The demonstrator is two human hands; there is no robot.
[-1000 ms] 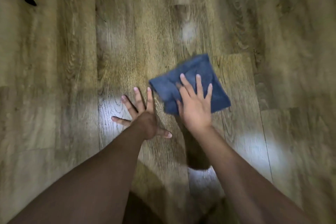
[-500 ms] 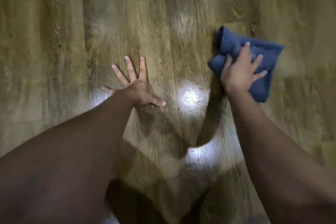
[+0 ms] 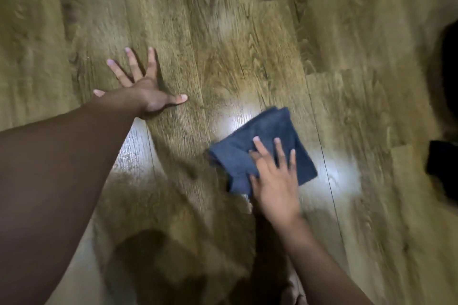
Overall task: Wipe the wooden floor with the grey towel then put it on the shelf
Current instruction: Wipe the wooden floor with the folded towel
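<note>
Back toward the near side comes the grey towel [image 3: 262,148], swept down and left from the far-right spot where it sat half a second ago, and now it lies folded flat instead of bunched. The right hand [image 3: 276,181] rides on top of it, palm down, fingers [image 3: 278,153] straight and slightly fanned across the cloth, pressing rather than clutching; no curl around the fabric, so the grip is simply a flat, open press. The towel's near-right part is under the hand, while its far corner and left edge show clear on the wooden floor [image 3: 247,44].

Over on the left, the left hand [image 3: 146,91] is planted on the floorboards, fingers spread wide, thumb pointing right, holding nothing, much as it was in the earlier frames. It sits well apart from the towel, farther away and to the left.

Bright patches of reflected light [image 3: 238,119] gleam on the planks just beside the towel's far-left edge and again to its right. Shadows of the arms fall across the near floor. At the right edge a dark object [image 3: 443,168] comes into the view, too blurred and cut off to identify. The whole view is smeared with motion, so the plank grain reads soft.
</note>
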